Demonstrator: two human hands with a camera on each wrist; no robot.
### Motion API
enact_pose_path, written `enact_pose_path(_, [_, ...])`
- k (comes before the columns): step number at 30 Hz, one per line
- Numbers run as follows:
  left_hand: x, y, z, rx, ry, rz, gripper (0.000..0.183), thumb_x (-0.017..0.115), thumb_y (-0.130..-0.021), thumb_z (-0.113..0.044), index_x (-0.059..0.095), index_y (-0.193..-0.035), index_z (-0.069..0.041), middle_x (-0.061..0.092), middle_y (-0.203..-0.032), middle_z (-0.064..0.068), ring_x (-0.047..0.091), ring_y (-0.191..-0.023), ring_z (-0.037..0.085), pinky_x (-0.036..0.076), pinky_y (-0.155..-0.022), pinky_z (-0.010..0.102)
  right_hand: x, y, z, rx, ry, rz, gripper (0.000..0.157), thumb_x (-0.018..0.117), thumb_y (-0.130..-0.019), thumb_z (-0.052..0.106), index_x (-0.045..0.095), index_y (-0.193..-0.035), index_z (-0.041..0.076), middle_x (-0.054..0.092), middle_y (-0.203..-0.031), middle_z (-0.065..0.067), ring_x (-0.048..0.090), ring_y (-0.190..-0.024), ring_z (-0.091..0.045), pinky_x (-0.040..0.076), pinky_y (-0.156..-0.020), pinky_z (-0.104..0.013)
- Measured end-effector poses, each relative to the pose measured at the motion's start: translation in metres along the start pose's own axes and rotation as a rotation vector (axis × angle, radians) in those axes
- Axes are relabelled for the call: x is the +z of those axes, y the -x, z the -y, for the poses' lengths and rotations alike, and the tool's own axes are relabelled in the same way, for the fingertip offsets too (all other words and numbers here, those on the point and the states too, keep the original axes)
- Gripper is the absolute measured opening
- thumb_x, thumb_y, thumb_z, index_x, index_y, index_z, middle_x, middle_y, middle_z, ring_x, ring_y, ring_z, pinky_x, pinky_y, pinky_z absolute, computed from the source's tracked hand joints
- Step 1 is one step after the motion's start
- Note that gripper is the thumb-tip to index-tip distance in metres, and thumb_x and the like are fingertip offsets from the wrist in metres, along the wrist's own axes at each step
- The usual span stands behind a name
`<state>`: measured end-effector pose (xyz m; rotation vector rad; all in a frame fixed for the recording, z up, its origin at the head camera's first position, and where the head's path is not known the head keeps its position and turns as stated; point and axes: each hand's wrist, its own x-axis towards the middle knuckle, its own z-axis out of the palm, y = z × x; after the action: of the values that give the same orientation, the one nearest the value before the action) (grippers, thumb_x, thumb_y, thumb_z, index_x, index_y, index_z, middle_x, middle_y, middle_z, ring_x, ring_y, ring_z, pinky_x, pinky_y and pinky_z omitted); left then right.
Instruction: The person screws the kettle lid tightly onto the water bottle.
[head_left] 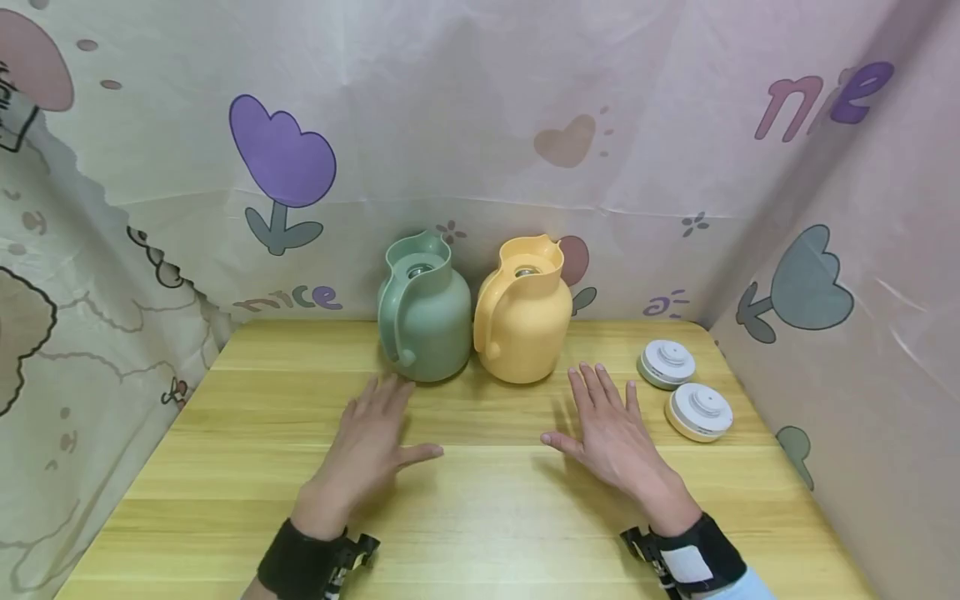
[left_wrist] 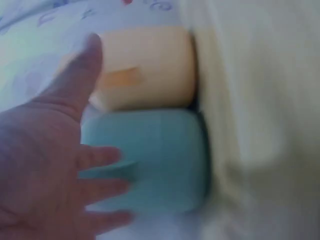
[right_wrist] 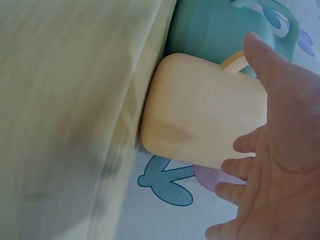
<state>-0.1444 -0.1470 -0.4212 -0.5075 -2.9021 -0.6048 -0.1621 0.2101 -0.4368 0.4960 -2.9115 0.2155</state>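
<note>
Two lidless vacuum jugs stand upright side by side at the back of the table, a green jug (head_left: 435,321) on the left and a yellow jug (head_left: 528,329) on the right. Their handles face left and front. My left hand (head_left: 367,442), fingers straight and thumb spread, is in front of the green jug and holds nothing. My right hand (head_left: 611,429) is likewise spread out, in front and to the right of the yellow jug. To its right lie two round white lids, one green-edged lid (head_left: 667,362) and one yellow-edged lid (head_left: 700,411). The left wrist view is blurred.
The wooden table (head_left: 480,517) has a pale printed curtain (head_left: 420,100) behind it and at both sides. Both jugs stand close to the back curtain. The lids sit near the table's right edge.
</note>
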Motion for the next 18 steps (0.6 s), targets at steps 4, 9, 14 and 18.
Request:
enact_pose_path(4, [-0.02,-0.007,0.009,-0.073,0.083,0.011,0.087,0.064,-0.079,-0.065,0.041,-0.143,-0.01,0.044,-0.145,0.019,0.04,-0.13,0.04,0.036,-0.102,0.063,-0.002,0.0,-0.001,-0.01,-0.012,-0.016,0.104,0.049,-0.083,0.076,0.014,-0.154,0.008,0.014,-0.16,-0.019,0.009,-0.145,-0.039,0.003,-0.11,-0.07])
enact_pose_path(9, [-0.035,-0.036,0.014,-0.241,0.289,-0.024,0.098,0.058,-0.082,-0.068,0.025,-0.149,-0.005,0.038,-0.147,0.024,0.038,-0.132,0.041,0.035,-0.102,0.065,-0.003,0.0,-0.002,-0.023,-0.031,-0.034,0.103,0.05,-0.083,0.075,0.017,-0.153,0.007,0.018,-0.159,-0.02,0.015,-0.144,-0.04,0.007,-0.11,-0.071])
enact_pose_path(14, [-0.032,-0.073,0.013,-0.27,0.638,-0.167,0.07,0.059,-0.086,-0.061,0.043,-0.136,-0.014,0.053,-0.133,0.014,0.049,-0.122,0.031,0.042,-0.1,0.056,-0.001,0.0,-0.004,-0.036,-0.054,-0.031,0.103,0.05,-0.083,0.075,0.018,-0.153,0.008,0.016,-0.159,-0.018,0.016,-0.143,-0.038,0.009,-0.109,-0.071])
enact_pose_path(18, [-0.027,-0.091,0.009,-0.288,0.834,-0.273,0.042,0.06,-0.091,-0.051,0.058,-0.108,-0.013,0.065,-0.107,0.011,0.06,-0.103,0.025,0.048,-0.093,0.048,0.001,0.0,-0.004,-0.041,-0.061,-0.032,0.102,0.051,-0.083,0.074,0.017,-0.153,0.008,0.017,-0.159,-0.018,0.017,-0.143,-0.038,0.009,-0.109,-0.071])
